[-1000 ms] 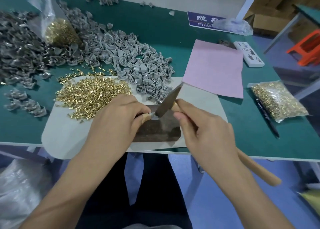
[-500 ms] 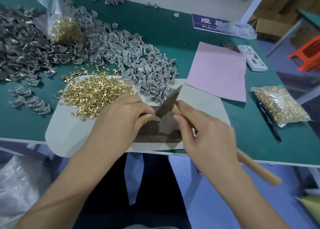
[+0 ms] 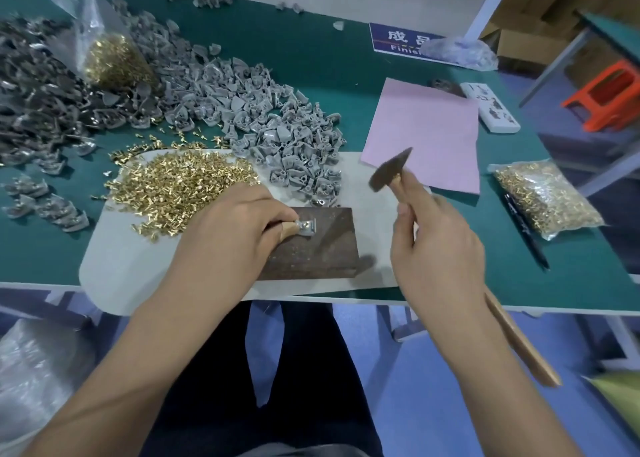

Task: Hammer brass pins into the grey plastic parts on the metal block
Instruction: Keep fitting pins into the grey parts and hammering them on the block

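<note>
head view: left hand (image 3: 228, 228) pinches small grey plastic part (image 3: 307, 228) on dark rusty metal block (image 3: 311, 249), right hand (image 3: 436, 249) grips wooden-handled hammer (image 3: 389, 174) raised above block's right side.

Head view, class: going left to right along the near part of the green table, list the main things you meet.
Loose brass pins → left hand → grey plastic part on the metal block → hammer head → right hand → black pen → bag of pins.

Dull pitted metal block (image 3: 313, 245), matt grey plastic part (image 3: 307, 227), wooden-handled hammer (image 3: 390, 170), shiny brass pins (image 3: 180, 188)
</note>
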Available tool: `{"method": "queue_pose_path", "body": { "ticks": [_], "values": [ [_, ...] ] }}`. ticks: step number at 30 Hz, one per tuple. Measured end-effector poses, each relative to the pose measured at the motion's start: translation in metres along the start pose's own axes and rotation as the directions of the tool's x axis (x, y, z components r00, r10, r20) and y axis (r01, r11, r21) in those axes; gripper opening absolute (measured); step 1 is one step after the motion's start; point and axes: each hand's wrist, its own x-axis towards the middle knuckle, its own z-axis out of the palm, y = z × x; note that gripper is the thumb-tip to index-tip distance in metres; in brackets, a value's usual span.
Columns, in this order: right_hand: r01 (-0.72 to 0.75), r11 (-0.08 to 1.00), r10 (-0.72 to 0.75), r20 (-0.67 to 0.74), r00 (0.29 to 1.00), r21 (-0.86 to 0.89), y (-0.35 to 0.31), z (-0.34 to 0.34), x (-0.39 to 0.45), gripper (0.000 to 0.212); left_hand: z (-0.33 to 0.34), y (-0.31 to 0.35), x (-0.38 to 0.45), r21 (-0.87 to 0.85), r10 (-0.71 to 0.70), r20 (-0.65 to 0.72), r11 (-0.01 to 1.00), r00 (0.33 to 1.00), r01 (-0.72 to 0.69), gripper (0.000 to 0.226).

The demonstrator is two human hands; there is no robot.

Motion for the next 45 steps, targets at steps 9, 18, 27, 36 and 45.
{"method": "queue_pose_path", "body": {
  "ticks": [9, 18, 27, 36, 45],
  "values": [
    [-0.11, 0.957, 0.164, 0.188, 0.968, -0.268, 0.008, 0.029, 0.006, 0.066, 0.001, 0.0, 0.0, -0.002, -0.021, -0.007, 1.0, 1.0, 0.021, 0.012],
    [0.265, 0.91, -0.317, 0.123, 0.94, 0.318, -0.049, 0.013, 0.011, 0.018, 0.001, -0.004, -0.009, 0.02, -0.044, -0.061, 0.999, 0.997, 0.045, 0.012],
    [0.389, 0.82, -0.511, 0.231, 0.828, 0.419, -0.148, 0.063, 0.009, 0.011, -0.044, -0.061, -0.061, 0.036, -0.299, -0.233, 0.948, 0.925, 0.315, 0.009],
    [0.444, 0.793, -0.588, 0.334, 0.736, 0.417, -0.234, 0.111, -0.011, 0.011, -0.079, -0.125, -0.107, 0.036, -0.484, -0.202, 0.865, 0.852, 0.5, 0.011],
    [0.439, 0.788, -0.576, 0.263, 0.774, 0.433, -0.235, 0.133, -0.004, 0.016, -0.08, -0.137, -0.095, 0.134, -0.444, -0.284, 0.859, 0.85, 0.493, 0.034]
  ]
}}
